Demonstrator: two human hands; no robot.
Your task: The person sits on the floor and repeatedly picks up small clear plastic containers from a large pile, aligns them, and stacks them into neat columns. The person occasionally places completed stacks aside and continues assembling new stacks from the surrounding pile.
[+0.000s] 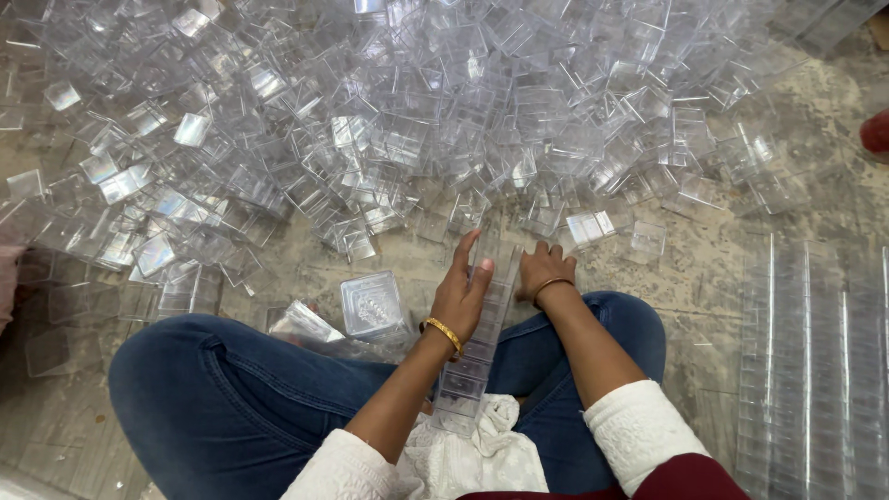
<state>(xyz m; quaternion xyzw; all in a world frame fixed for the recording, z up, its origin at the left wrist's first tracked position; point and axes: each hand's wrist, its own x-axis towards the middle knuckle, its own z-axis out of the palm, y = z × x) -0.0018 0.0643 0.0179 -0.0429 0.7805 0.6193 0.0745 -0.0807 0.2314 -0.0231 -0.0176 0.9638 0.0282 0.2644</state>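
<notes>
Gritty stone floor (722,278); clear-box heap (417,111) spread wide; stacked rows (815,370) right.

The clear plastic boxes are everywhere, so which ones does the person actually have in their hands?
The nested stack running from lap to floor: the left hand steadies its side, the right hand grips its top. The pile lies loose.

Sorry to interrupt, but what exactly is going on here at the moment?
A person sits cross-legged on the floor, both hands on a long stack of nested clear plastic boxes lying across their lap. The left hand grips its side; the right hand rests at its far end. A heap of loose clear boxes lies ahead.
</notes>
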